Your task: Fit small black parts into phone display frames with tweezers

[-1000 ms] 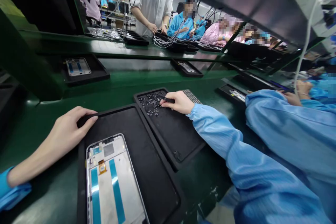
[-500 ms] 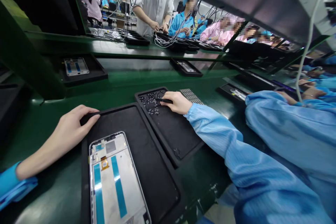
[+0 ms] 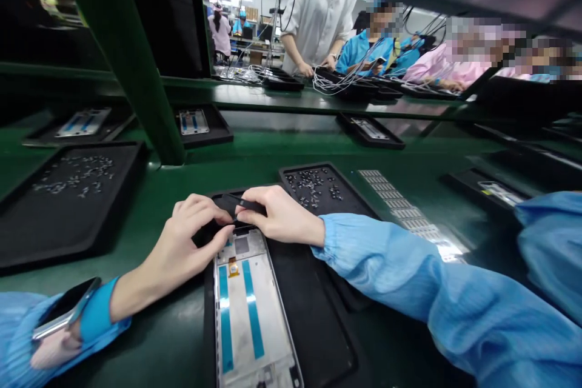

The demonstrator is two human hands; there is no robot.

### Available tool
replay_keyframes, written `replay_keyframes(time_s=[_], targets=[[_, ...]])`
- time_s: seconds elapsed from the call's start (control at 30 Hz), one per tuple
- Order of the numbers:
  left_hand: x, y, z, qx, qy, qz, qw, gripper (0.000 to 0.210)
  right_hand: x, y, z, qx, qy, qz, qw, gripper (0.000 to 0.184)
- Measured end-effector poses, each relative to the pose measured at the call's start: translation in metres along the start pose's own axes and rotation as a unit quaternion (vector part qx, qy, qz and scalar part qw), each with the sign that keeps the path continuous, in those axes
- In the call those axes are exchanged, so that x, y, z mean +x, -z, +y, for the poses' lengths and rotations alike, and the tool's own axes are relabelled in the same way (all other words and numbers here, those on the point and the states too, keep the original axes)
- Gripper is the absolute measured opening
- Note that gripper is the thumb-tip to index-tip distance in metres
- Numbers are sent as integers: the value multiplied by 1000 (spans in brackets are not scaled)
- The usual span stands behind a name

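I am steadying the phone frame (image 3: 248, 309) lying in its black tray (image 3: 318, 327) on the green surface (image 3: 150, 339), my left hand (image 3: 186, 242) resting fingertips at its top edge while my right hand (image 3: 279, 218) is pinching black tweezers (image 3: 243, 203) there, likely seating a tiny part from the parts tray (image 3: 318, 185) beyond, needing fine, careful placement.

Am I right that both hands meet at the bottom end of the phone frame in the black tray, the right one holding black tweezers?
Not quite. In the head view the left hand and right hand meet at the top end of the phone frame, the end farther from the camera. The rest holds: it lies in the black tray, and the right hand holds black tweezers.
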State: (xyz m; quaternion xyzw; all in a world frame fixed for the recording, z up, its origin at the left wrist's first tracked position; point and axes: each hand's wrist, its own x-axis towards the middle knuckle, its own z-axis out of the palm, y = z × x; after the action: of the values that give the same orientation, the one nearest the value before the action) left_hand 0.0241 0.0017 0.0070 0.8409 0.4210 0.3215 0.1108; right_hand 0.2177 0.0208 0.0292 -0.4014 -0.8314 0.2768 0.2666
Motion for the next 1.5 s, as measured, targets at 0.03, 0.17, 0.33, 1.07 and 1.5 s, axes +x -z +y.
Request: replay_keyframes(time_s=[0.03, 0.17, 0.33, 1.07, 1.5], targets=[[-3, 1, -2, -2, -8, -5, 1000, 16, 0, -4, -3, 8, -3, -4, 1000, 9], [-7, 2, -7, -5, -24, -18, 1000, 11, -2, -9, -5, 34, -21, -16, 999, 8], [-4, 2, -6, -8, -19, -23, 1000, 8, -3, -12, -5, 52, -28, 0, 998, 9], [-19, 9, -10, 12, -57, -51, 997, 15, -10, -20, 5, 8, 28, 1, 1000, 3], [-18, 7, -11, 26, -37, -74, 996, 19, -12, -24, 10, -12, 48, 2, 999, 5]])
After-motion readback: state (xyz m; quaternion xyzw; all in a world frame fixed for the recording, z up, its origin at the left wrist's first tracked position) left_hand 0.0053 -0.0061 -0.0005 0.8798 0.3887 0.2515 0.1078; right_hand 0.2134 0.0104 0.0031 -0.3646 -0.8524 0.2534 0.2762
